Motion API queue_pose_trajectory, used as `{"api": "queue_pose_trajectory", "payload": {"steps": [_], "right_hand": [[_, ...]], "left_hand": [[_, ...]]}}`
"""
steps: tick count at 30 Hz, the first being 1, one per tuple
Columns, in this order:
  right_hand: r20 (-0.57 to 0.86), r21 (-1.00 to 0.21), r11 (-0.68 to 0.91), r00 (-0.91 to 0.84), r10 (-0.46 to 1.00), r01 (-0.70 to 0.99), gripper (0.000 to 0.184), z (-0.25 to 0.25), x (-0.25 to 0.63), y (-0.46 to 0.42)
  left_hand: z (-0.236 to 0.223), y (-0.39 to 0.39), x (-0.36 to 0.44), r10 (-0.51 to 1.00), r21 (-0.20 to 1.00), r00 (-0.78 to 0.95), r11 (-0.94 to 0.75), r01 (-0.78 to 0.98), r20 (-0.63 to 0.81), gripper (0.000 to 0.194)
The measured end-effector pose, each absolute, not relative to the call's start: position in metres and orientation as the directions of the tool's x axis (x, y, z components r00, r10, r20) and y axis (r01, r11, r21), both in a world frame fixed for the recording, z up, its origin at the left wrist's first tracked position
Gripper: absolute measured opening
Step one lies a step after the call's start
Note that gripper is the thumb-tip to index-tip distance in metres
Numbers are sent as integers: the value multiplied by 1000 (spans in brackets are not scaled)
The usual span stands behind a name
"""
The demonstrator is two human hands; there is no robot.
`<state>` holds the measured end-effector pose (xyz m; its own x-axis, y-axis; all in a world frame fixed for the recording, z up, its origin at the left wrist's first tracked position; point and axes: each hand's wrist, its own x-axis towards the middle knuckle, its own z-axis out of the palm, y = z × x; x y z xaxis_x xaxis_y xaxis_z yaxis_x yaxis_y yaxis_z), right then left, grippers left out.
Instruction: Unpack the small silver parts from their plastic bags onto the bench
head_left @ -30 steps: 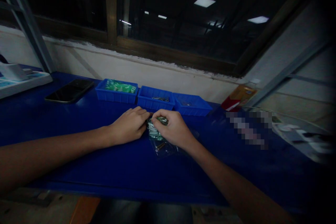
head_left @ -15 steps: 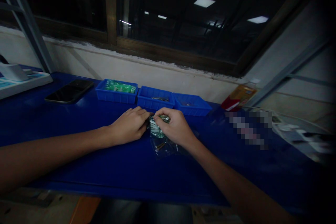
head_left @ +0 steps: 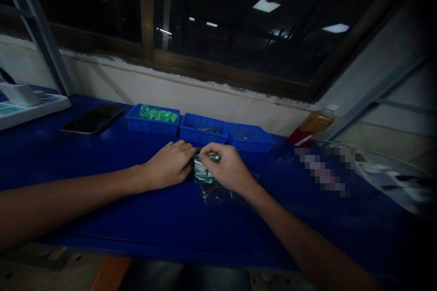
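A clear plastic bag (head_left: 204, 173) with pale green, shiny contents lies on the blue table between my hands. My left hand (head_left: 173, 163) is closed at the bag's left side, its fingertips partly hidden. From the right, my right hand (head_left: 227, 163) pinches the bag's upper edge with thumb and forefinger. The fingertips of both hands meet near the top of the bag. Just below it, a small brass-coloured piece (head_left: 210, 191) shows inside clear plastic. Part of the plastic is hidden under my right hand.
Behind my hands stand three blue trays: a left tray (head_left: 150, 126) with green bags, a middle tray (head_left: 191, 135) with small metal parts, and a right tray (head_left: 252, 145). A phone (head_left: 92, 119) and white power strip (head_left: 37, 111) lie left; a bottle (head_left: 312, 127) stands right.
Both hands stay on the bag in nearly the same pose. The whole view has shifted slightly; little else differs.
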<state>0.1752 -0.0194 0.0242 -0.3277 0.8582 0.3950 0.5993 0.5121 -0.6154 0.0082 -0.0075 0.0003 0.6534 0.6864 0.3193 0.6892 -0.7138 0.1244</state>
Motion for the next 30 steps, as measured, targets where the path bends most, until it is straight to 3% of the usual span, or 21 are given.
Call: {"api": "queue_pose_trajectory", "payload": {"steps": [30], "right_hand": [[415,-601,516,-314,854,611,13,22,174,-21]], "left_hand": [[2,-10,9,678,22,661,-703,711,323,16]]}}
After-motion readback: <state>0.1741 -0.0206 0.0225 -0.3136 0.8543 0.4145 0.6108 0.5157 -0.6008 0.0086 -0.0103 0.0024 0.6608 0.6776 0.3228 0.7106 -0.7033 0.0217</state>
